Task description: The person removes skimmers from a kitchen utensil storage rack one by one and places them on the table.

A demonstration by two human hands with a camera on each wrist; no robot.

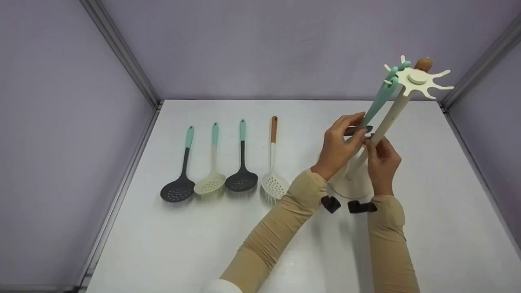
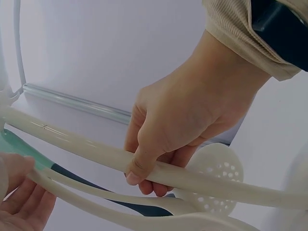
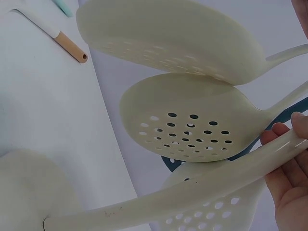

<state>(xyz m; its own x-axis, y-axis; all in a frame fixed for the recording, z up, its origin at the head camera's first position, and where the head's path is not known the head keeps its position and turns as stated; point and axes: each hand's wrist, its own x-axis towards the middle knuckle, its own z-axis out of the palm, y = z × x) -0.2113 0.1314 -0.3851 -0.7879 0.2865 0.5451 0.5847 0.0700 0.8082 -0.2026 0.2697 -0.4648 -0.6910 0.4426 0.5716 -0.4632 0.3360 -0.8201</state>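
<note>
The left hand (image 1: 340, 142) pinches hanging skimmers by their handles near a teal handle (image 1: 380, 101); in the left wrist view its fingers (image 2: 21, 195) touch a cream shaft beside a teal-and-dark one. My right hand (image 1: 382, 162) grips the cream pole (image 1: 390, 118) of a tilted stand, thumb and fingers around it (image 2: 178, 110). The stand's hooked top (image 1: 417, 77) bears teal handles and a brown one (image 1: 424, 64). Two cream skimmer heads (image 3: 187, 115) hang beside the pole in the right wrist view, a dark one partly hidden behind, another cream one behind the pole.
Left of the hands, a row of skimmers lies on the white table (image 1: 183, 252): dark (image 1: 178, 190), cream (image 1: 210, 184), dark (image 1: 241, 180) and cream with a brown handle (image 1: 274, 130). The stand's round base (image 1: 352, 187) is near the wrists. Grey walls enclose the table.
</note>
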